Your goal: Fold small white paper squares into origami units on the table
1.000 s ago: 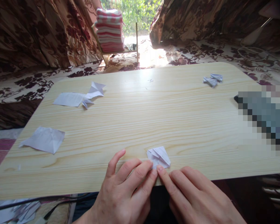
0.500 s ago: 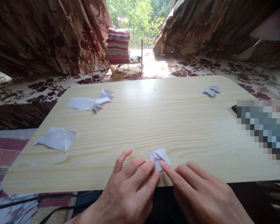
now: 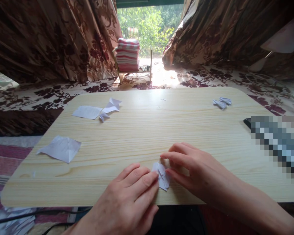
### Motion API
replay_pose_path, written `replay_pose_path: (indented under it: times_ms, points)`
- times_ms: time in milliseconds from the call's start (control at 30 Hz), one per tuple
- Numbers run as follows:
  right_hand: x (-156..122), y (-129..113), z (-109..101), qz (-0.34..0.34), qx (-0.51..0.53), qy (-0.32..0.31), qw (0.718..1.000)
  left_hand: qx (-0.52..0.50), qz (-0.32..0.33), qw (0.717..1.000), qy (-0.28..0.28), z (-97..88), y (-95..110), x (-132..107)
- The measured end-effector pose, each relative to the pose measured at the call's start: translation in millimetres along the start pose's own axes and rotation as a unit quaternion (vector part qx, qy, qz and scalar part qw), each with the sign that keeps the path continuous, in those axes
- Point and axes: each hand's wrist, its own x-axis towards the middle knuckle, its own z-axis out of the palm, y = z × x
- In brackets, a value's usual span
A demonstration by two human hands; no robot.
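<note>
A small folded paper (image 3: 163, 173) is lying near the front edge of the tabletop (image 3: 147, 130), between both hands. The left hand (image 3: 129, 199) is resting flat, its fingers (image 3: 147, 179) stretched side by side and pressing the paper's left edge. The right hand (image 3: 198, 168) is touching the right edge; whether its fingers (image 3: 172, 156) are pinching it I cannot tell. A creased sheet (image 3: 61, 148) is lying well apart, leftward.
</note>
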Motion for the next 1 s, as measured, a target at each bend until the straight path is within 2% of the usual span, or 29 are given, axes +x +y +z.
replay_pose_path:
  times_ms: [67,133,300,433,633,800,1000]
  points:
    - [-4.8,-2.7,0.7,0.009,0.007,-0.008,1.0,-0.021,0.028,0.999,-0.015,-7.5,-6.4,3.1]
    - [-9.7,-5.3,1.7,0.025,0.024,-0.012,0.999,-0.034,0.03,0.999,-0.017,-9.5,-9.3,4.0]
    - [-10.3,-6.8,1.3,0.034,0.022,-0.039,0.998,-0.042,-0.061,0.995,0.064,9.9,-0.2,-1.8]
    - [-5.6,-5.4,-1.7,0.038,0.018,-0.066,0.997,-0.031,-0.036,0.995,0.093,20.1,1.2,-4.1]
    - [-5.2,-4.3,0.5,0.039,0.046,-0.052,0.997,-0.068,-0.009,0.996,0.059,11.6,-5.5,0.8]
    - [-4.7,-2.7,3.1,0.035,0.04,-0.031,0.998,-0.077,-0.051,0.993,0.074,15.2,-1.5,3.3]
    - [-4.9,-1.2,3.4,0.021,0.052,-0.02,0.998,-0.049,-0.055,0.997,0.028,18.3,1.9,6.1]
